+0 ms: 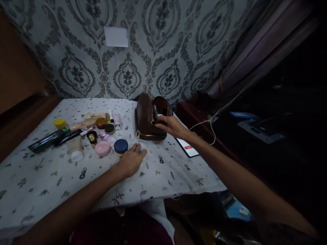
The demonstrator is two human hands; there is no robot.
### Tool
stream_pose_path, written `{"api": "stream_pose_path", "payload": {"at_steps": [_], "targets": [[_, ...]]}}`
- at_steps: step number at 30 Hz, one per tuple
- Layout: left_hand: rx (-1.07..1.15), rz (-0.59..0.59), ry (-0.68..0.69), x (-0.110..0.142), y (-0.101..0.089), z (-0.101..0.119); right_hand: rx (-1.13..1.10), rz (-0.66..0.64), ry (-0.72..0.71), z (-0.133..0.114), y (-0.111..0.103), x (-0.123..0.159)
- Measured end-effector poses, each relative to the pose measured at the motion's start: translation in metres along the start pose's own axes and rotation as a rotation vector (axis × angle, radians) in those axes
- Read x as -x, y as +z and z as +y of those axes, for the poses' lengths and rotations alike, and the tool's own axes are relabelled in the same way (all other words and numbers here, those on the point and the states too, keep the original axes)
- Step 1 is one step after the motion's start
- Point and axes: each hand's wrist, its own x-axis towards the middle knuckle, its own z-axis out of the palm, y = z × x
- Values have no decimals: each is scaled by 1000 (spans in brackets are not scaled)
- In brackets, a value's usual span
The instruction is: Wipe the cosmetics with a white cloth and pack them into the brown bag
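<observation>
Near the back of the cloth-covered table stands a brown cosmetic bag with its top unzipped. My right hand is at the bag's opening, fingers closed around something small and whitish, mostly hidden by them. Flat on the cloth lies my left hand, fingers stretched out, beside a jar with a navy lid. Left of that jar are a pink-lidded jar and a beige tube with a white cap. Behind them sit an amber jar, a dark green-lidded jar and a pink tube.
Long dark-handled items and a yellow-lidded container lie at the left. A lit phone or tablet rests at the table's right edge, near a white cable. Patterned wall covering rises behind the table.
</observation>
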Motion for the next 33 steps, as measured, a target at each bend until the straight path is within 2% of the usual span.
{"api": "stream_pose_path", "payload": {"at_steps": [5, 9, 17, 22, 25, 27, 28, 29, 31, 32, 33], "targets": [[22, 40, 7, -2, 5, -2, -40, 78, 17, -2, -14, 8], [11, 65, 5, -4, 7, -1, -19, 69, 4, -9, -11, 25], [28, 0, 9, -5, -2, -3, -44, 106, 6, -27, -11, 70], [-35, 53, 30, 5, 0, 8, -20, 143, 35, -30, -12, 90], [-66, -27, 121, 19, -25, 9, -23, 130, -9, -31, -3, 98], [11, -122, 225, 20, -57, -4, -14, 126, -40, -31, 5, 103], [62, -110, 247, 14, -76, -15, -6, 135, -55, -31, 9, 104], [102, -68, 210, 4, -94, -28, 3, 148, -70, -32, 12, 106], [77, 56, 29, -30, -125, -56, 22, 177, -96, -32, 15, 108], [21, 116, -66, -52, -136, -70, 30, 186, -106, -33, 16, 108], [-1, 144, -104, -76, -142, -82, 34, 190, -113, -33, 16, 108]]}}
